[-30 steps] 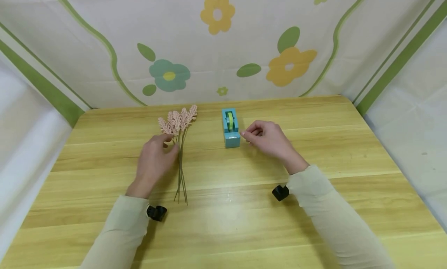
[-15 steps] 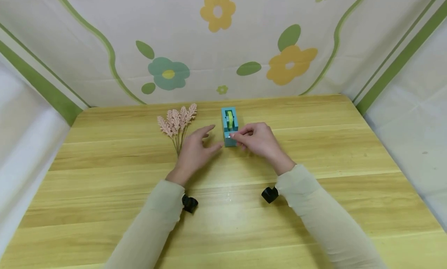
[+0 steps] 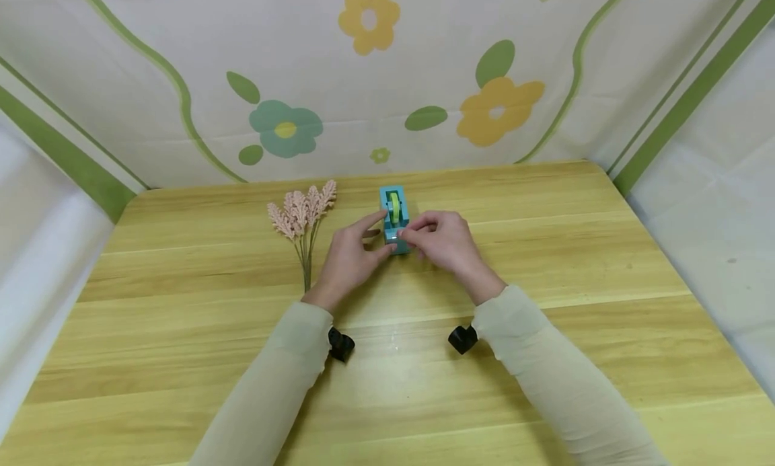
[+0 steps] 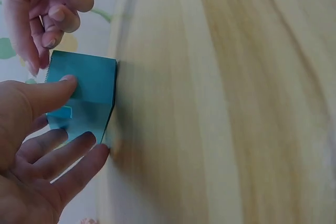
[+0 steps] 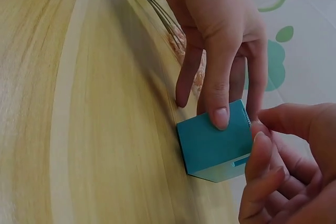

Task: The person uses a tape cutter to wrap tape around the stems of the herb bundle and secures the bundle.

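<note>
A small teal tape dispenser [image 3: 397, 243] with a yellow-green tape roll [image 3: 395, 208] stands on the table. My left hand [image 3: 353, 256] holds the dispenser from its left: in the left wrist view the thumb presses the front block [image 4: 93, 74] while the other fingers lie along the side. At the serrated cutter, my right hand [image 3: 445, 245] pinches thumb and forefinger together at the tape's end, its other fingers curled. The right wrist view shows those fingertips [image 5: 270, 116] right at the cutter edge of the dispenser [image 5: 215, 142]; the tape between them is mostly hidden.
Several pink artificial flowers [image 3: 303, 210] on thin stems lie left of the dispenser, their lower stems hidden behind my left wrist. A white curtain [image 3: 375, 83] with printed flowers hangs behind the wooden table [image 3: 399, 399].
My left hand has left the flower stems and moved right to hold the tape dispenser. My right hand has shifted slightly left, onto the dispenser's cutter.
</note>
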The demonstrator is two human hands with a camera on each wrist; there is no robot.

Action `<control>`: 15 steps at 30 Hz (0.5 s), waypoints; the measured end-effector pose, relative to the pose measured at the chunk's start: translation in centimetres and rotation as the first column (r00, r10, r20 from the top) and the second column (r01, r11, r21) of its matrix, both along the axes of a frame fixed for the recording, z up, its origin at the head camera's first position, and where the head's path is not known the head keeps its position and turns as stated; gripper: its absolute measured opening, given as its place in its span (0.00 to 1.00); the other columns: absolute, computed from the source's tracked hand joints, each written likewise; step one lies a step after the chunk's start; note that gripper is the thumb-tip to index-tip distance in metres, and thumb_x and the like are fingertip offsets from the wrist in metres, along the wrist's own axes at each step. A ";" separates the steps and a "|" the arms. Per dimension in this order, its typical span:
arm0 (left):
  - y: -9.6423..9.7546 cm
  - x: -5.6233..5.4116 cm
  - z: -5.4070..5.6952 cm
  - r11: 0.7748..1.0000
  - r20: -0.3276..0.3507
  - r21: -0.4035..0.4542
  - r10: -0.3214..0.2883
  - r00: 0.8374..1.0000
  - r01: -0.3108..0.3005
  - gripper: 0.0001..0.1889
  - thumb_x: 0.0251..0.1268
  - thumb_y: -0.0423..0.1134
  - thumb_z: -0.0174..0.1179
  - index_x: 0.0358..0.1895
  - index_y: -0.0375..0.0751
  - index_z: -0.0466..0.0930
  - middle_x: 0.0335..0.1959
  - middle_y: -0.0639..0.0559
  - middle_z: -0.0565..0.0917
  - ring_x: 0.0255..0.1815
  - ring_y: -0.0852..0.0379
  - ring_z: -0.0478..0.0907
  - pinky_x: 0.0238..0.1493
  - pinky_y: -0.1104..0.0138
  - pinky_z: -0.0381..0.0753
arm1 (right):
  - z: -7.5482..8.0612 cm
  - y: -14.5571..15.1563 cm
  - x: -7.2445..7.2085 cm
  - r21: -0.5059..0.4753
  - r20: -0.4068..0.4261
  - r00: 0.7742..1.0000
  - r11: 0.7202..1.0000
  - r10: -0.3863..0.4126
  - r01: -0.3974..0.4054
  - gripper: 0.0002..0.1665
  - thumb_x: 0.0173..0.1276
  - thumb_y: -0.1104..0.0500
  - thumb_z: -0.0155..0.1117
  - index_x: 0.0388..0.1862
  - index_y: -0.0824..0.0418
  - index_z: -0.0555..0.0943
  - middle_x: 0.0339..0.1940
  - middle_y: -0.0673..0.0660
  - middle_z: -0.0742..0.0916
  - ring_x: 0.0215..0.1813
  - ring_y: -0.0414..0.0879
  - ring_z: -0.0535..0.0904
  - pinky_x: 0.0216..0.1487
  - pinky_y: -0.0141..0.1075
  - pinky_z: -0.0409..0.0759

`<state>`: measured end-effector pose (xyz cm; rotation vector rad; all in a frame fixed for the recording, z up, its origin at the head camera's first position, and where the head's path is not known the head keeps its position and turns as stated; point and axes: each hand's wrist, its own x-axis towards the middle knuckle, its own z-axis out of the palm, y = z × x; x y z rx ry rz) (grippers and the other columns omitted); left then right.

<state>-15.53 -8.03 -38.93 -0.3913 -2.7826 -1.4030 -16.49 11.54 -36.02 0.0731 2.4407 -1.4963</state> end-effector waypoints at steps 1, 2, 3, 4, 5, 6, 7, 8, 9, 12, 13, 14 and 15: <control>0.0 0.0 0.0 1.000 0.002 0.007 -0.004 1.000 0.004 0.34 0.71 0.36 0.74 0.78 0.47 0.75 0.76 0.40 0.79 0.65 0.39 0.87 0.64 0.51 0.87 | 0.0 0.0 0.0 -0.003 -0.007 1.000 1.000 -0.011 0.011 0.12 0.74 0.50 0.74 0.46 0.57 0.89 0.38 0.58 0.92 0.37 0.58 0.89 0.27 0.34 0.77; 0.1 0.0 0.0 1.000 0.009 0.016 -0.008 1.000 0.008 0.34 0.71 0.35 0.73 0.78 0.46 0.75 0.76 0.40 0.79 0.65 0.40 0.87 0.63 0.52 0.87 | 0.0 0.0 0.0 -0.005 -0.012 1.000 1.000 -0.020 0.020 0.13 0.75 0.50 0.73 0.47 0.57 0.88 0.39 0.56 0.92 0.37 0.58 0.89 0.27 0.35 0.78; 0.1 0.0 0.0 1.000 0.015 0.026 -0.011 1.000 0.010 0.34 0.71 0.34 0.73 0.78 0.46 0.74 0.76 0.40 0.78 0.65 0.40 0.87 0.63 0.52 0.87 | 0.0 0.0 -0.1 -0.011 -0.013 1.000 1.000 -0.028 0.028 0.13 0.74 0.50 0.73 0.49 0.57 0.88 0.39 0.56 0.92 0.37 0.58 0.89 0.27 0.35 0.78; 0.2 -0.1 0.0 0.999 0.019 0.037 -0.015 1.000 0.014 0.34 0.71 0.34 0.73 0.78 0.45 0.74 0.76 0.40 0.78 0.65 0.40 0.87 0.63 0.53 0.87 | 0.0 -0.1 -0.1 -0.008 -0.011 0.999 0.999 -0.031 0.031 0.14 0.75 0.49 0.73 0.49 0.57 0.88 0.39 0.56 0.92 0.36 0.57 0.88 0.28 0.36 0.78; 0.2 0.0 0.1 0.999 0.024 0.048 -0.017 1.000 0.016 0.34 0.71 0.33 0.73 0.79 0.45 0.74 0.76 0.40 0.78 0.65 0.41 0.87 0.63 0.54 0.87 | 0.0 -0.1 -0.1 -0.002 -0.011 0.999 1.000 -0.031 0.031 0.14 0.75 0.49 0.73 0.50 0.57 0.88 0.40 0.56 0.92 0.35 0.56 0.88 0.28 0.36 0.79; 0.2 0.0 0.1 0.998 0.028 0.058 -0.019 0.999 0.017 0.34 0.71 0.32 0.72 0.79 0.44 0.74 0.77 0.40 0.78 0.66 0.41 0.87 0.63 0.54 0.87 | 0.0 -0.1 -0.1 0.005 -0.010 0.999 1.000 -0.031 0.031 0.15 0.75 0.48 0.73 0.51 0.56 0.88 0.40 0.56 0.92 0.35 0.55 0.88 0.28 0.36 0.78; 0.2 0.0 0.1 0.998 0.032 0.067 -0.022 0.999 0.020 0.34 0.71 0.32 0.72 0.79 0.43 0.73 0.77 0.40 0.77 0.66 0.41 0.86 0.64 0.55 0.86 | 0.0 -0.2 -0.2 0.012 -0.009 0.999 0.999 -0.032 0.032 0.15 0.75 0.48 0.73 0.51 0.56 0.89 0.40 0.57 0.92 0.34 0.54 0.87 0.28 0.36 0.78; 0.3 0.0 0.1 0.997 0.036 0.076 -0.025 0.999 0.022 0.34 0.71 0.31 0.72 0.79 0.43 0.73 0.78 0.40 0.77 0.67 0.42 0.86 0.64 0.56 0.86 | 0.0 -0.2 -0.2 0.017 -0.008 0.999 0.999 -0.032 0.032 0.15 0.75 0.47 0.73 0.51 0.56 0.89 0.39 0.57 0.92 0.34 0.53 0.87 0.27 0.36 0.78; 0.3 0.0 0.1 0.996 0.038 0.082 -0.027 0.999 0.024 0.34 0.71 0.31 0.72 0.79 0.42 0.73 0.78 0.40 0.76 0.68 0.42 0.85 0.65 0.56 0.86 | -0.1 -0.2 -0.2 0.022 -0.007 0.999 0.999 -0.033 0.033 0.15 0.75 0.47 0.73 0.51 0.55 0.90 0.39 0.58 0.92 0.33 0.52 0.86 0.27 0.35 0.77; 0.3 0.0 0.2 0.995 0.049 0.097 -0.035 0.998 0.030 0.34 0.72 0.30 0.71 0.79 0.40 0.72 0.79 0.40 0.75 0.69 0.42 0.84 0.65 0.58 0.85 | -0.2 -0.4 -0.4 0.015 -0.002 0.999 0.999 -0.040 0.040 0.15 0.75 0.47 0.73 0.50 0.55 0.91 0.36 0.60 0.91 0.32 0.52 0.85 0.27 0.34 0.76; 0.2 0.0 0.1 0.994 0.055 0.102 -0.036 0.998 0.031 0.34 0.72 0.30 0.71 0.79 0.40 0.72 0.79 0.40 0.74 0.70 0.42 0.83 0.66 0.58 0.85 | -0.3 -0.4 -0.4 0.009 0.001 0.999 0.999 -0.043 0.042 0.15 0.75 0.47 0.74 0.50 0.55 0.91 0.35 0.60 0.91 0.32 0.52 0.84 0.27 0.34 0.75; 0.2 0.0 0.1 0.994 0.059 0.104 -0.037 0.998 0.030 0.34 0.72 0.30 0.71 0.79 0.40 0.72 0.80 0.40 0.74 0.70 0.42 0.83 0.66 0.59 0.84 | -0.4 -0.5 -0.5 0.005 0.004 0.999 0.999 -0.043 0.043 0.15 0.75 0.47 0.74 0.50 0.55 0.92 0.35 0.60 0.91 0.33 0.52 0.84 0.27 0.34 0.75; 0.2 -0.1 0.1 0.994 0.064 0.107 -0.037 0.997 0.030 0.34 0.72 0.29 0.70 0.79 0.40 0.72 0.80 0.40 0.74 0.71 0.42 0.83 0.66 0.59 0.84 | -0.4 -0.5 -0.6 0.000 0.007 0.999 0.999 -0.044 0.044 0.15 0.74 0.47 0.74 0.50 0.55 0.92 0.35 0.60 0.91 0.33 0.52 0.85 0.27 0.33 0.75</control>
